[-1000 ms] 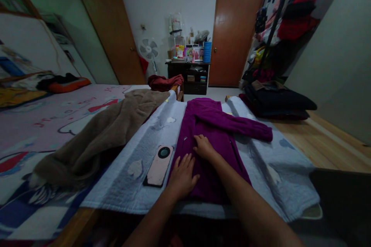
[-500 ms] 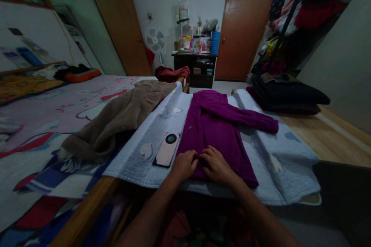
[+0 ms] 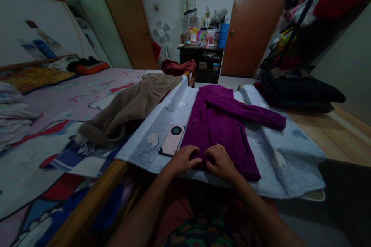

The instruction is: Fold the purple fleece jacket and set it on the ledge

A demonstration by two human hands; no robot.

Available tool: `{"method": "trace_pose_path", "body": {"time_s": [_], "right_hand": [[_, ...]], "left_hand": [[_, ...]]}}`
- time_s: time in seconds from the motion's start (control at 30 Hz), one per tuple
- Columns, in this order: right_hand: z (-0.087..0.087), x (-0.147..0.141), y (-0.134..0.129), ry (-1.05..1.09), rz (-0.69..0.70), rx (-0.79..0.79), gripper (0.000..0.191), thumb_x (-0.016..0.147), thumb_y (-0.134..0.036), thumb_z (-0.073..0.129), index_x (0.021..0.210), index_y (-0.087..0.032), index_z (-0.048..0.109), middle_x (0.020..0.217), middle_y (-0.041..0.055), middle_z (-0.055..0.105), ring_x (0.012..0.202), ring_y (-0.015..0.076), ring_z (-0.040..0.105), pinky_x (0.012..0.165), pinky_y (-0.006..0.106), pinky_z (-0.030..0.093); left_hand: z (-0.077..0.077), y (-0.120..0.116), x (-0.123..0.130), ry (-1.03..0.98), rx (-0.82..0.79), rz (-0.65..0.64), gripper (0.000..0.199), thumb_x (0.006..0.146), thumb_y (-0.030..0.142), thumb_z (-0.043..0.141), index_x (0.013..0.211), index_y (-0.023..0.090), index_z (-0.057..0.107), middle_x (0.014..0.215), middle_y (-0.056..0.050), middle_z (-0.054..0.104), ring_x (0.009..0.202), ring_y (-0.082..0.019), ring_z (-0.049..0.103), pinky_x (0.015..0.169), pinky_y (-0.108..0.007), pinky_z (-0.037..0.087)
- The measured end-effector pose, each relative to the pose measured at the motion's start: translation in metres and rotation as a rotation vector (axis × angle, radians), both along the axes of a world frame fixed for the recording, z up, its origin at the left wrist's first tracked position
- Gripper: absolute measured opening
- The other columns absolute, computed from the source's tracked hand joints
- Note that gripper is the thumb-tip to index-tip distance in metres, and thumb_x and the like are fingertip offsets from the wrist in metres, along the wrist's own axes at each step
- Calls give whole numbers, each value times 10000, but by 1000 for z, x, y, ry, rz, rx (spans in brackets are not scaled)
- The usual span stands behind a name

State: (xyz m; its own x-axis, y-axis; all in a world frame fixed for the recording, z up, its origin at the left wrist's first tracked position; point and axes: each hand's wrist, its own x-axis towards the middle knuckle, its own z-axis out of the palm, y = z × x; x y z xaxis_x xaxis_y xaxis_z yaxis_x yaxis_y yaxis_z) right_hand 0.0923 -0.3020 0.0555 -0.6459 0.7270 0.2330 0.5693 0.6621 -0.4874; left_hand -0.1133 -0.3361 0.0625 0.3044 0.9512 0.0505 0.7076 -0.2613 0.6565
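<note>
A purple zip jacket (image 3: 217, 123) lies front up on a pale blue quilted cloth, one sleeve stretched out to the right. My left hand (image 3: 185, 159) rests on the lower left of the jacket near its hem, thumb apart from the bent fingers. On the hem's middle lies my right hand (image 3: 220, 161), fingers curved down and thumb apart. Purple fabric shows in the gap between the two hands. Neither hand visibly grips the cloth, though some fingertips are hidden. Left of the jacket sits a pink phone (image 3: 171, 142) with a round black camera.
The quilted cloth (image 3: 145, 154) covers the work surface. A brown fleece garment (image 3: 127, 110) lies on the bed (image 3: 95, 81) at left. Dark folded clothes (image 3: 301, 90) are stacked at right. A fan (image 3: 161, 32) and a black cabinet (image 3: 199, 67) stand at the back.
My hands have moved slightly apart along the hem, and the gap between the fingertips is wider. The whole view has shifted a little; the jacket and phone keep their places on the cloth.
</note>
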Motion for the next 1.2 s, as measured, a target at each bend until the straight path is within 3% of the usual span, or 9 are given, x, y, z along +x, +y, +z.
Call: {"method": "trace_pose_path", "body": {"time_s": [0.17,0.4,0.57,0.73,0.87,1.03,1.2], "right_hand": [[-2,5,5,86,41,-71,252,774,-143,486,969,-246,610,920,14,651,929,196,560,1034,432,287],[2,10,13,169,90,-297,167,735,-196,509,865,-233,609,870,-11,644,911,183,584,1083,464,229],[4,15,18,179,150,-375,118,770,-242,564,875,-224,614,867,-11,616,931,184,571,1106,474,190],[12,19,19,308,194,-479,178,841,-345,564,945,-214,623,969,30,616,977,198,557,970,375,386],[14,15,23,369,83,-555,200,818,-300,566,977,-192,621,962,38,642,906,184,587,843,311,457],[19,-3,49,340,-143,-337,161,803,-225,509,897,-192,636,877,28,674,830,174,614,786,289,461],[19,-28,78,54,-351,-237,176,800,-168,507,902,-175,649,925,69,705,889,192,642,815,282,439]], "left_hand": [[-8,-11,-4,98,53,18,518,696,274,738,1183,216,571,1258,-73,590,1157,-247,524,1007,-388,409],[-21,-17,-4,13,200,97,469,714,64,566,1159,212,579,1253,-57,591,1193,-208,500,1064,-364,379],[-22,-25,-4,178,261,237,526,653,-36,490,1113,197,593,1272,-67,542,1201,-229,456,1052,-394,372],[-11,-25,-2,333,148,194,404,757,-24,452,1043,217,606,1043,-40,617,1003,-203,533,894,-335,433],[1,-22,2,508,105,126,282,873,64,424,1000,232,612,993,-43,621,926,-213,554,794,-338,436],[13,-20,11,631,85,107,223,875,86,433,935,212,607,957,-51,625,897,-226,578,730,-338,445],[11,-14,16,641,80,143,225,830,112,500,1004,207,606,961,-56,631,890,-229,595,740,-344,457]]}}
